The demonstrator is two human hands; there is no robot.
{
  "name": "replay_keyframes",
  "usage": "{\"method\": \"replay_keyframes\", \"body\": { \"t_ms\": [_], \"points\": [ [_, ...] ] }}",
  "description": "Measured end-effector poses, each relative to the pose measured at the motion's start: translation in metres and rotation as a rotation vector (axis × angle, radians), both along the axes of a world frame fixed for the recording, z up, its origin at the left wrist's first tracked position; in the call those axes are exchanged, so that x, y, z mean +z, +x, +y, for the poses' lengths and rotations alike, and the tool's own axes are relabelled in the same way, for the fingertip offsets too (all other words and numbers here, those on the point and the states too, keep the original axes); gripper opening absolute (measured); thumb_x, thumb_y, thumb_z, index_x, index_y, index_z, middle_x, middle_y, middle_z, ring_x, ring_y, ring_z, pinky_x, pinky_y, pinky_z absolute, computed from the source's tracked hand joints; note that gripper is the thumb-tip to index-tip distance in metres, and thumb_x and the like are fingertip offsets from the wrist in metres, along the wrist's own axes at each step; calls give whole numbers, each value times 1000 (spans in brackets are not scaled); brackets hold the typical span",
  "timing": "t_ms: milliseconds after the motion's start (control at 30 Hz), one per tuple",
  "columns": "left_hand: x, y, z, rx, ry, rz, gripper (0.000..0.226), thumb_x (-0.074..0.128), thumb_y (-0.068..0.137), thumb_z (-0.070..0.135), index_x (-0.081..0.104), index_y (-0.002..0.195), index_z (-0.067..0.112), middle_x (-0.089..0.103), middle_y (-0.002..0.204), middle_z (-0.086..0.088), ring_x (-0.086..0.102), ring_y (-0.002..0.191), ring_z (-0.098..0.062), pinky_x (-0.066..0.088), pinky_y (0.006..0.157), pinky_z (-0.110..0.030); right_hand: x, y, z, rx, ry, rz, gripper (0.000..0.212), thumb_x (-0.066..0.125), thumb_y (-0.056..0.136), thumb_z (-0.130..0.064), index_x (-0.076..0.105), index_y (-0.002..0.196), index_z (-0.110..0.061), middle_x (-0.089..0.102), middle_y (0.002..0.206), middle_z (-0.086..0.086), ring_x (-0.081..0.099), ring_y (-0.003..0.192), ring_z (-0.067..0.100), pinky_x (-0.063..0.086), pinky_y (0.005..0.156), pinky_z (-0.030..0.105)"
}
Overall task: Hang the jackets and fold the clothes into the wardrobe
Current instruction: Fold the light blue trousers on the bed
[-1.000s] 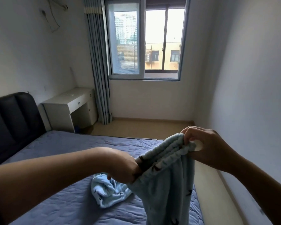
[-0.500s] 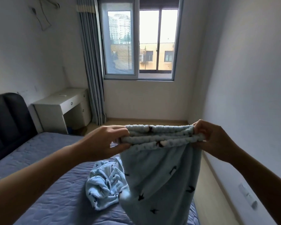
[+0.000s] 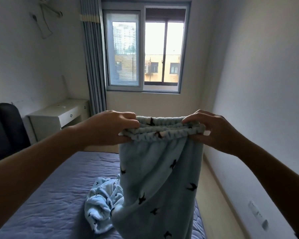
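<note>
Light blue fleece pyjama trousers with small dark bird prints hang in front of me over the bed. My left hand grips the left end of their gathered waistband. My right hand pinches the right end, and the band is stretched level between the two. The legs drop down out of the frame. A second light blue garment of the same print lies crumpled on the bed below. No wardrobe or jacket is in view.
The bed has a blue-grey quilted cover and a dark padded headboard at the left. A white desk stands by a striped curtain under the window. A strip of floor runs along the right wall.
Both hands have risen and drawn apart, lifting the trousers off the bed and pulling the waistband out straight and level. The view has tilted up.
</note>
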State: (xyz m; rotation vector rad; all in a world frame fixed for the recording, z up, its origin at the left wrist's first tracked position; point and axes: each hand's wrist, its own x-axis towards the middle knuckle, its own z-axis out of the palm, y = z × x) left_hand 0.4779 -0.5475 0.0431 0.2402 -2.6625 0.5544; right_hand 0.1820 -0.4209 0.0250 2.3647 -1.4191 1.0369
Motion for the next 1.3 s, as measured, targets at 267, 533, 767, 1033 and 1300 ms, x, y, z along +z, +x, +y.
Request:
{"method": "replay_keyframes", "body": {
  "t_ms": [267, 533, 767, 1033, 1300],
  "points": [
    [30, 15, -9, -21, -7, 82, 32, 85, 67, 22, 62, 88, 17, 60, 80, 1, 47, 61, -5, 41, 55, -14, 41, -4, 7, -102, 33, 152, 30, 77, 74, -24, 64, 93, -5, 59, 81, -7, 56, 67, 8, 48, 62, 8],
    [43, 31, 6, -42, 37, 137, 29, 82, 71, 18, 59, 89, 21, 60, 86, 4, 52, 69, -9, 43, 60, -16, 46, 42, 36, 197, -86, -36, 33, 76, 74, -18, 54, 97, -24, 54, 119, -12, 56, 107, 2, 55, 74, 15],
    [49, 45, 24, -47, 85, 84, 18, 77, 77, 20, 65, 90, 17, 63, 92, 4, 59, 76, -9, 51, 65, -20, 50, 45, 39, 149, 110, 255, 30, 69, 83, -16, 61, 112, -20, 58, 101, -17, 59, 86, 5, 47, 72, 6],
    [60, 52, 26, 48, 101, 33, 16, 72, 81, 17, 67, 95, 11, 65, 90, -1, 63, 76, -15, 56, 70, -35, 62, 44, 46, 162, 618, 401, 10, 61, 91, -19, 66, 100, -20, 59, 88, -8, 56, 80, 8, 46, 64, 16],
    [73, 62, 40, 94, 205, -114, 13, 73, 81, 24, 69, 91, 16, 58, 81, 13, 56, 73, 3, 41, 64, -4, 85, -3, 38, -114, 246, 283, 6, 57, 89, -38, 57, 83, -39, 55, 78, -13, 53, 67, 10, 46, 58, 24]
  ]
}}
